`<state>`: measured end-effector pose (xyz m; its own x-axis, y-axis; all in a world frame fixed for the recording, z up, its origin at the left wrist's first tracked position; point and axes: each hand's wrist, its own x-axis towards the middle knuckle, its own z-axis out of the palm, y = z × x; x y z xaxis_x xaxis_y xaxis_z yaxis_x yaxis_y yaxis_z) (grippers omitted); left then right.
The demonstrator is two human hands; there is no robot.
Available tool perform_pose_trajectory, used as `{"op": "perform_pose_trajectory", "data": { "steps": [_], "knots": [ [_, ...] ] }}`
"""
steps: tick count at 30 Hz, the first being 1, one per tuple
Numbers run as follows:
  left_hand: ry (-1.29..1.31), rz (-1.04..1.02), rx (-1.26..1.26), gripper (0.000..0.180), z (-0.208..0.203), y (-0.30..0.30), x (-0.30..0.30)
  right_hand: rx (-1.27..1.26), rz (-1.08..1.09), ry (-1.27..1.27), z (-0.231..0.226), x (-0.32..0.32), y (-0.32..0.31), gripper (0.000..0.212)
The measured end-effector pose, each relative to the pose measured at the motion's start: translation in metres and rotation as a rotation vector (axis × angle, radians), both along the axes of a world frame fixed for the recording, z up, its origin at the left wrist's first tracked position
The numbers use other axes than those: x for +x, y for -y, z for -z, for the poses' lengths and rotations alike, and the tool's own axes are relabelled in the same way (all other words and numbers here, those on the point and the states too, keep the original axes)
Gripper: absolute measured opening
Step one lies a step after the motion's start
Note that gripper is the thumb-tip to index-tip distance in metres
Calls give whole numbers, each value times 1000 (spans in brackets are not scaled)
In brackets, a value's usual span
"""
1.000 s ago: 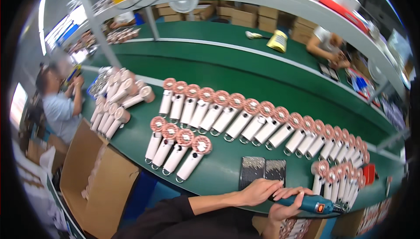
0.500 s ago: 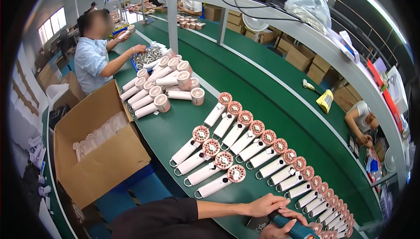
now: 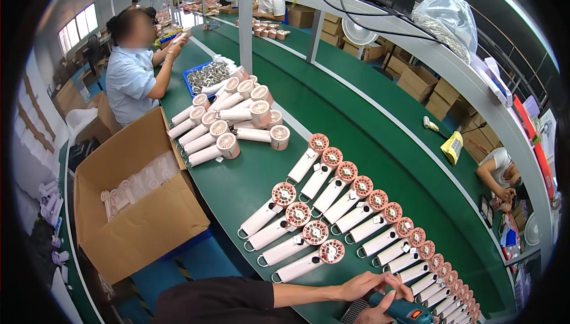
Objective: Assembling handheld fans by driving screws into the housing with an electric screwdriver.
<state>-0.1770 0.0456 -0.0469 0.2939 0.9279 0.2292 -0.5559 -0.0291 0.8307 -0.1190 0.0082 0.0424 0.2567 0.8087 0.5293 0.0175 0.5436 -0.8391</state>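
At the bottom right of the head view, my left hand (image 3: 360,285) is closed, fingertips pinched together against the fingers of my right hand; anything between them is too small to make out. My right hand (image 3: 375,313) wraps round a teal power screwdriver (image 3: 408,311), its dark front end pointing toward my left hand. Beneath them sits a small dark tray (image 3: 356,310) of tiny metal pieces. Beside my hands, white handheld fans (image 3: 380,242) with pink round heads lie in a long slanted row. Several more fans (image 3: 297,267) form a shorter row to the left.
A pile of pale pink fans (image 3: 228,116) lies farther up the green bench (image 3: 237,184), by a blue basket (image 3: 193,81) of metal rings. An open cardboard box (image 3: 142,229) stands left of the bench. A co-worker (image 3: 133,81) sits beyond it. A grey shelf post (image 3: 246,21) rises behind.
The view has shifted, so the bench things appear farther right and lower. My fingers have drawn closer together by the screwdriver. The co-worker's hand has left the basket and joined the other hand.
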Motion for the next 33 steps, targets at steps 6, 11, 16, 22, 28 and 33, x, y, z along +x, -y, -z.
{"op": "perform_pose_trajectory", "data": {
  "steps": [6,11,16,22,28,33],
  "knots": [
    [11,-43,-49,56,-19,2,-6,-69,63,17,-6,-8,1,15],
    [68,-6,-132,61,-13,9,-1,-102,84,15,6,0,8,18],
    [-52,-68,-48,60,-13,8,2,-208,220,-59,19,-2,7,26],
    [-71,10,-157,56,-1,11,-14,-132,119,226,46,10,15,28],
    [-137,-70,-48,61,-4,14,1,-102,54,57,30,13,19,24],
    [-448,-94,30,61,-6,10,5,-79,60,32,25,40,31,23]
  ]
}}
